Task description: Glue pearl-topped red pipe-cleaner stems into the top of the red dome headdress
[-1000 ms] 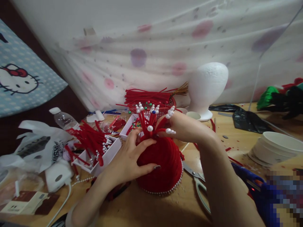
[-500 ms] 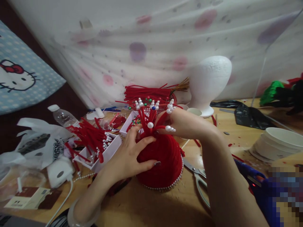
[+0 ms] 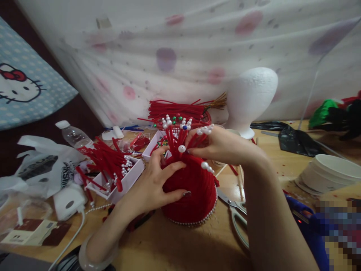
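- In the head view, we have one pearl-edged red dome (image 3: 194,195) near the middle of the wooden table (image 3: 208,250).
- Our left hand (image 3: 156,184) grasps its left side, fingers spread.
- Our right hand (image 3: 222,146) pinches pearl-tipped red stems (image 3: 197,140) at its top.
- We count two white boxes (image 3: 132,178) left, one pair of scissors (image 3: 229,202) right, one foam head (image 3: 252,99) far right.

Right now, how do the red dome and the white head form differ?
The red dome is ridged and edged with pearl-like beads; the white head form is plain. The left hand rests on the dome, while no hand touches the head form. The dome is broad-based; the head form narrows to a neck. Both have rounded outlines.
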Demonstrator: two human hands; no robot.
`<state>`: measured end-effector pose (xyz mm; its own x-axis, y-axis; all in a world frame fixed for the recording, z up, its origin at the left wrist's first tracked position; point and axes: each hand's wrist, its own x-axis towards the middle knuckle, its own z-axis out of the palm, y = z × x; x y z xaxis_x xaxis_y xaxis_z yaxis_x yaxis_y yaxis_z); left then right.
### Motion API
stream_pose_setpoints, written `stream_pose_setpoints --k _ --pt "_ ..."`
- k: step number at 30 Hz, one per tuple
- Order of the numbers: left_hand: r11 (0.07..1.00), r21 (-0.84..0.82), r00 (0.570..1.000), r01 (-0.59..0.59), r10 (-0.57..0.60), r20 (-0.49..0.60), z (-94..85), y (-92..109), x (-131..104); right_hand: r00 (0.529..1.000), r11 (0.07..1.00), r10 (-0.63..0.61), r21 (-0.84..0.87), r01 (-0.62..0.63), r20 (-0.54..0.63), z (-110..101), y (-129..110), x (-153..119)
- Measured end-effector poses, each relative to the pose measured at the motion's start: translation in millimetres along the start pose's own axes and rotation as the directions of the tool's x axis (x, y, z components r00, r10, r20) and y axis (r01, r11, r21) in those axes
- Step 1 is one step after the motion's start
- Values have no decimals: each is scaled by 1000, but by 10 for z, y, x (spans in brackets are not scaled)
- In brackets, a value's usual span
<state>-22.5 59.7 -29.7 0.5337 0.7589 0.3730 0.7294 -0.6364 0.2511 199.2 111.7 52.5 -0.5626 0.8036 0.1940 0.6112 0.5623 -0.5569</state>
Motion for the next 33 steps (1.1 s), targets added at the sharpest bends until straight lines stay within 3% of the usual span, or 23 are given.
stream_pose_setpoints --k 4,14,25,33 --pt "1000 -8 1000 -1 1 -1 -7 -2 4 1000 997 -23 79 22 11 -17 5 0" --pt "1000 -6 999 -16 16 -33 3 -10 8 1000 997 -2 76 0 30 7 37 4" --pt "996 31 994 -79 81 -72 6 -18 32 995 995 -56 82 63 -87 -8 -2 -17" --pt "997 32 994 -68 70 -87 76 -24 -10 994 991 -61 116 71 -91 4 11 -8"
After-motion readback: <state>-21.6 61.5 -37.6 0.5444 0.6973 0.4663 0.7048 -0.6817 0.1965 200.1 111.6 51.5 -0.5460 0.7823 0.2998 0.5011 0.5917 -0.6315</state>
